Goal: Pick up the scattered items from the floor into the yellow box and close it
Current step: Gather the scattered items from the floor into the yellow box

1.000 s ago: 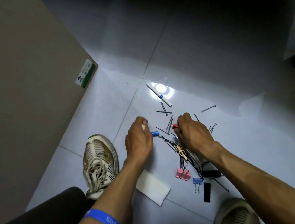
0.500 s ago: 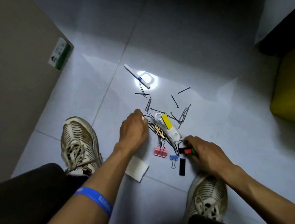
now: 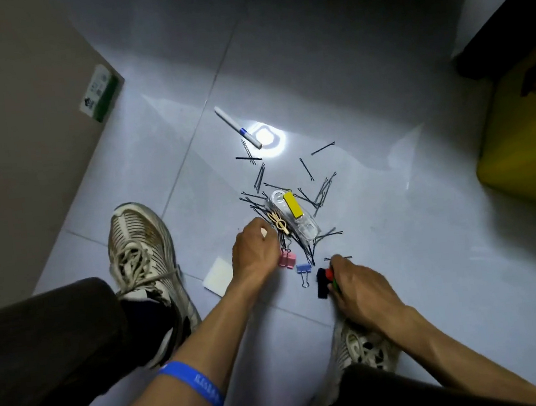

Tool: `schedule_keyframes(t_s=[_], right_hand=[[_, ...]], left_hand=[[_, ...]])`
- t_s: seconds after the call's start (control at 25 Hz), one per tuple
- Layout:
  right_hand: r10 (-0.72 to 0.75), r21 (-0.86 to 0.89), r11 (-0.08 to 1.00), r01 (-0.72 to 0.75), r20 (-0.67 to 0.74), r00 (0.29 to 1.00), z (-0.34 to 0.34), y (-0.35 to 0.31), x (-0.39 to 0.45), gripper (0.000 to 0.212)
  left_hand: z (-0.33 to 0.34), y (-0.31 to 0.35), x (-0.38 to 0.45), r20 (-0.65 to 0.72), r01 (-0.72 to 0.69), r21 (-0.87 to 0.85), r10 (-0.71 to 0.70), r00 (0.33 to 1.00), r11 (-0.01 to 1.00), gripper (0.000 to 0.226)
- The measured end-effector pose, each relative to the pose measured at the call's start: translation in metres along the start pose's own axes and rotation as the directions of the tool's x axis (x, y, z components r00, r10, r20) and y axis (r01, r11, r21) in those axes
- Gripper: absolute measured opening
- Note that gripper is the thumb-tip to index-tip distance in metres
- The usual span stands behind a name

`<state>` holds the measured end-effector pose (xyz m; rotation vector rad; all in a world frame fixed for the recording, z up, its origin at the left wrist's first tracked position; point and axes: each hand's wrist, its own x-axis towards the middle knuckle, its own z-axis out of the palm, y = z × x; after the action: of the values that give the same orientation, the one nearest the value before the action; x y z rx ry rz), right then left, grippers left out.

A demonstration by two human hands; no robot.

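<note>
On the pale tiled floor [image 3: 399,254], between two worn sneakers, a scatter of small items is spread. The left hand [image 3: 255,254] is lowered at the near left edge of the pile with its fingers curled; a sliver of something white is glimpsed at the fingertips, but what it is, and whether it is truly gripped, cannot be told. A pink binder clip [image 3: 287,259] lies touching that hand at its 3 o'clock side. A blue wristband [image 3: 193,383] is worn on the left forearm.

The right hand [image 3: 358,289] is closed around a small red and green object [image 3: 330,277], which sticks out past the knuckles. Just beside it, at 9 o'clock, a flat black piece [image 3: 322,288] is seen on the tile, and farther toward 9 o'clock a blue binder clip [image 3: 303,274].

At 12 o'clock from the left hand, a clear plastic case [image 3: 300,224] with a yellow block [image 3: 293,205] resting on it is surrounded by black bobby pins [image 3: 320,193]; a gold hair clip [image 3: 278,223] lies against its left side. Farther out at 12 o'clock a white marker [image 3: 238,127] lies beside a bright reflection. A white card [image 3: 219,277] lies at 9 o'clock from the left wrist.

The yellow box [image 3: 527,146] is seen well apart from the pile, at 3 o'clock by the frame's right edge.
</note>
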<state>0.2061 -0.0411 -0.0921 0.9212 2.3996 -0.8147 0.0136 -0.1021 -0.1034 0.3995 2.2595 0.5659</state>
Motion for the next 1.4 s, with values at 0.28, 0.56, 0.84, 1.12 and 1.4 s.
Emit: schedule_keyframes(t_s=[0.28,0.56,0.84,1.12,1.4], right_hand=[[0.022,-0.059,0.998,-0.025,-0.05,0.999,0.021,-0.018,0.016,0.031],[0.173,0.473,0.869,-0.144,-0.017,0.985,0.009,-0.023,0.031,0.012],[0.4,0.925,-0.344,0.162,-0.012,0.917,-0.14,-0.008,0.014,0.015],[0.617,0.795,-0.47,0.383,-0.014,0.787,-0.222,0.086,-0.112,0.009],[0.854,0.947,0.312,0.073,-0.314,0.415,-0.315,0.18,-0.128,0.062]], left_hand=[[0.026,0.046,0.037,-0.057,-0.143,0.279,0.165,0.985,0.95,0.047],[0.009,0.057,0.046,0.042,-0.063,-0.139,0.07,0.997,0.988,0.035],[-0.015,0.157,-0.002,0.358,0.251,-0.724,0.039,0.933,0.643,0.013],[0.052,0.319,-0.127,0.556,0.357,-0.764,0.268,0.787,0.537,0.013],[0.092,0.425,-0.168,0.626,0.25,-0.71,0.428,0.652,0.659,0.05]])
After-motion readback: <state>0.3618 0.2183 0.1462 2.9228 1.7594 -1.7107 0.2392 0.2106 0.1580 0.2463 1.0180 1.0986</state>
